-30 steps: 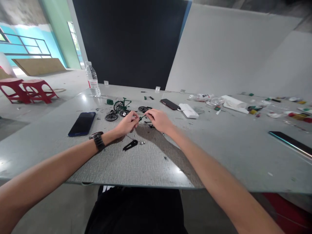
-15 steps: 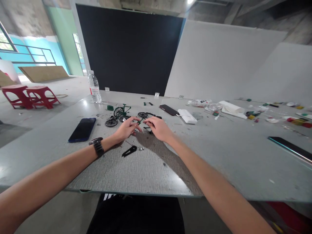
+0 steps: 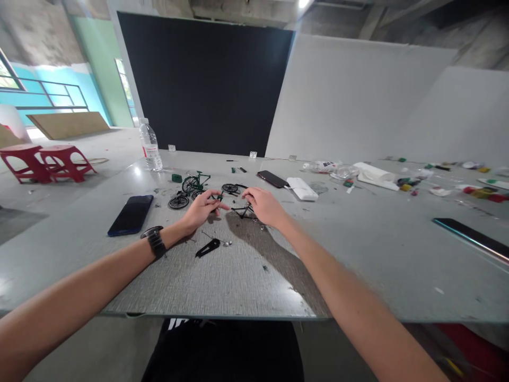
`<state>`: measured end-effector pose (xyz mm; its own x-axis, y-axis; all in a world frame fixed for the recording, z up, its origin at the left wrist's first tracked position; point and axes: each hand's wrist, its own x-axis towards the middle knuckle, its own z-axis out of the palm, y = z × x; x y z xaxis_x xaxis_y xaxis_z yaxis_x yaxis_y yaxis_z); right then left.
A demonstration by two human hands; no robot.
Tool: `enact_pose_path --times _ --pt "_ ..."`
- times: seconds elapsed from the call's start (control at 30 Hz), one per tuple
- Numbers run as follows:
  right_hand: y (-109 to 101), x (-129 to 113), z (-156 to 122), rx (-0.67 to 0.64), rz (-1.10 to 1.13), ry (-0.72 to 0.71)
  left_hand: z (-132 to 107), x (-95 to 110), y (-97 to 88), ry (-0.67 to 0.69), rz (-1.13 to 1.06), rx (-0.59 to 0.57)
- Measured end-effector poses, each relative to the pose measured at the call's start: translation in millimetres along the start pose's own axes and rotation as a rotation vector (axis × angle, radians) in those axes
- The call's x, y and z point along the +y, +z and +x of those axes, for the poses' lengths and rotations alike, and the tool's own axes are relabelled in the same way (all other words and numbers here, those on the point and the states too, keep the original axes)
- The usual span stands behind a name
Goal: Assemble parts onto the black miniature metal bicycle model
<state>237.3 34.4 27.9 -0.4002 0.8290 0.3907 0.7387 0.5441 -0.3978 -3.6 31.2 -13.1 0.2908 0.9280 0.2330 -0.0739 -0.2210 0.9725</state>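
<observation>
Leftmost, a dark smartphone (image 3: 131,214) lies flat on the grey table (image 3: 358,254), with loose black wheels (image 3: 178,201) and a green model bicycle (image 3: 193,183) beyond it. Next, the left hand (image 3: 201,209) pinches a small green part (image 3: 219,197) at its fingertips, just above the table. Below it lies a black flat tool (image 3: 207,248). Rightward, the right hand (image 3: 265,206) rests with fingers curled over a thin black frame piece (image 3: 242,211); whether they pinch it cannot be told.
</observation>
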Motion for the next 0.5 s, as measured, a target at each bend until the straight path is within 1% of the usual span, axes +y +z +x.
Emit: enact_pose_path --times 0.07,0.13,0.5 --pt "-0.9 1.6 -0.5 -0.011 0.001 0.014 0.3 0.5 0.4 0.005 -0.007 0.008" --pt "0.5 1.4 -0.8 -0.041 -0.009 -0.005 0.5 0.7 0.6 0.003 -0.008 0.007" --pt "8.3 -13.6 -1.4 -0.317 -0.126 -0.166 0.1 -0.4 -0.4 0.006 -0.014 0.002"
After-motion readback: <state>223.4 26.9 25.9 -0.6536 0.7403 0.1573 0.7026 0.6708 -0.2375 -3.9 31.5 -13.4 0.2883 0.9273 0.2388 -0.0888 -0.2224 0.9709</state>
